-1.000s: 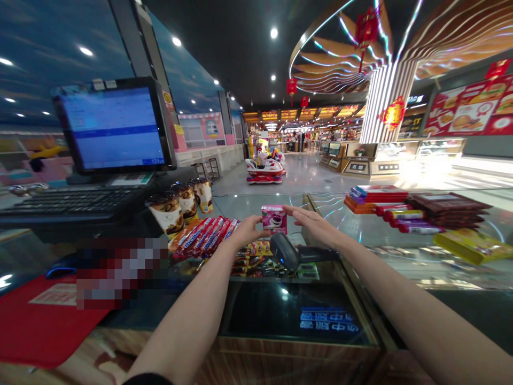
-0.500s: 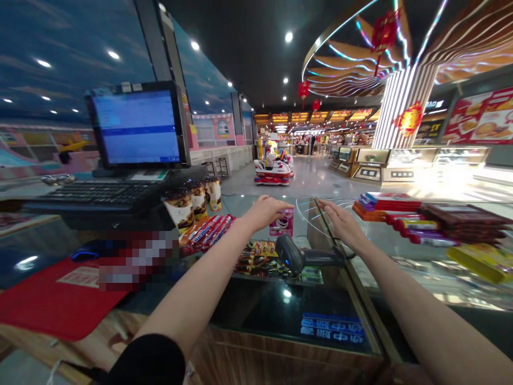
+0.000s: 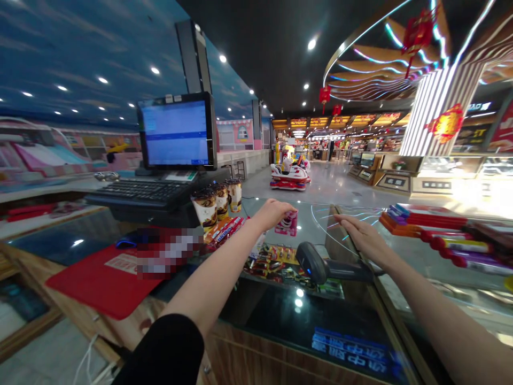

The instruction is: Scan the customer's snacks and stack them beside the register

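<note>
My left hand reaches over the glass counter and grips the top of a small pink box, which tilts slightly. My right hand lies flat with fingers stretched out on the glass to the right of the box, holding nothing. A black barcode scanner rests on the counter just below both hands, pointing left.
A register screen and keyboard stand at left, with three brown cups and red candy rolls beside them. A red mat lies on the near left counter. Stacked chocolate bars sit at right.
My view has swung left. My left hand has gone from beside the pink box to on top of it and gripped it. My right hand has stayed flat on the glass.
</note>
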Demonstrator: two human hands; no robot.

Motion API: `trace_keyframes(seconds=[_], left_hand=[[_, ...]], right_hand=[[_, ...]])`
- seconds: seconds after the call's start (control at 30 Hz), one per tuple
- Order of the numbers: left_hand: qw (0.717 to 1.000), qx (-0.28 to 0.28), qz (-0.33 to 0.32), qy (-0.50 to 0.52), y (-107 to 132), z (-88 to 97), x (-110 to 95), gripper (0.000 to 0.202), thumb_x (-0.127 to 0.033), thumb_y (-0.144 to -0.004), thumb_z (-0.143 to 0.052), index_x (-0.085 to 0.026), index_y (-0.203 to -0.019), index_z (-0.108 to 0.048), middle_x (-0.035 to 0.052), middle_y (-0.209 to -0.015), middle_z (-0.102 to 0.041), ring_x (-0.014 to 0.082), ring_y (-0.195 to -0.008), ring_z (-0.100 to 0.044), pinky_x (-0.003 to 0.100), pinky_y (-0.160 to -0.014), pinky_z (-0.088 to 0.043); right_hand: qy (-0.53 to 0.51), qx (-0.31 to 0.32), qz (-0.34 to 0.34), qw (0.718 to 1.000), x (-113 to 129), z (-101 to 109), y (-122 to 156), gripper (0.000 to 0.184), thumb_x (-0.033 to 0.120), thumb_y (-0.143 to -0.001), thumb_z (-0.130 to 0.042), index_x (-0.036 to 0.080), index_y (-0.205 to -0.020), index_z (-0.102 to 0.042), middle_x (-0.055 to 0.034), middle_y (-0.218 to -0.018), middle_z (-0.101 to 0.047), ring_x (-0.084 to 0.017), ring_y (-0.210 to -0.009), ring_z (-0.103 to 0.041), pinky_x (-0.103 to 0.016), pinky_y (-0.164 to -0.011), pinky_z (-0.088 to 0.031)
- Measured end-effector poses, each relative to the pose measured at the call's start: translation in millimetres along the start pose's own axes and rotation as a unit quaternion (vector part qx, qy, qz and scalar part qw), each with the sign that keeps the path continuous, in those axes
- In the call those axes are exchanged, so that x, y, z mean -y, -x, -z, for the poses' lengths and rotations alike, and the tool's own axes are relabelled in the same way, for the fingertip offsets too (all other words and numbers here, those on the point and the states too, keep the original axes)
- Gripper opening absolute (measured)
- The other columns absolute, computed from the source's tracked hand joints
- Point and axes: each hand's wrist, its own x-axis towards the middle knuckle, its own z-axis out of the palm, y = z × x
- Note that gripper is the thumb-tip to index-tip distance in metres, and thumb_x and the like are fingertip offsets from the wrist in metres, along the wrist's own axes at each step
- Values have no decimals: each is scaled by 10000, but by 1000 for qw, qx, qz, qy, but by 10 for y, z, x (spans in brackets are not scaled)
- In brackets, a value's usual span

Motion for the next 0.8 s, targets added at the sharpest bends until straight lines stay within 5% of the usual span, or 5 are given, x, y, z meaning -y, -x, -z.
trace_keyframes(seconds=[0.13,0.3,0.5,0.67,0.8], left_hand=[[1000,13,0,-2,8,18,253,390,-130,-860,-528,-280,-1208,-620,-9,-1266,-651,139,-1163,-584,260,-1009,-374],[1000,21,-20,6,-18,27,493,392,-109,-827,-554,-248,-1182,-644,11,-1214,-678,150,-1100,-619,228,-950,-432],[997,-10,-6,77,-77,-121,684,337,-115,-813,-560,-208,-1119,-667,44,-1119,-702,181,-1038,-638,264,-912,-467],[993,-38,15,107,-45,-143,718,305,-171,-811,-606,-173,-1115,-619,68,-1091,-689,199,-1012,-632,296,-886,-480],[996,-74,58,10,120,-13,568,220,-229,-831,-596,-172,-1043,-618,87,-1064,-677,227,-1026,-618,331,-888,-461]], right_hand=[[-19,77,6,997,68,-139,-269,426,374,-922,-400,200,-1226,-644,-75,-1232,-666,-246,-1155,-601,-435,-1041,-418],[16,177,62,982,537,-479,-762,433,295,-921,-439,166,-1307,-586,-97,-1357,-576,-244,-1230,-545,-419,-1082,-370],[20,223,116,968,911,-882,-1126,439,174,-859,-519,211,-1290,-596,-62,-1257,-653,-259,-1146,-589,-411,-1024,-414],[41,221,103,969,887,-984,-1216,508,155,-830,-541,204,-1335,-542,-82,-1254,-649,-257,-1101,-604,-393,-980,-432],[73,248,108,960,870,-1022,-1219,461,126,-816,-517,185,-1267,-592,-76,-1185,-680,-241,-1045,-623,-355,-935,-448]])
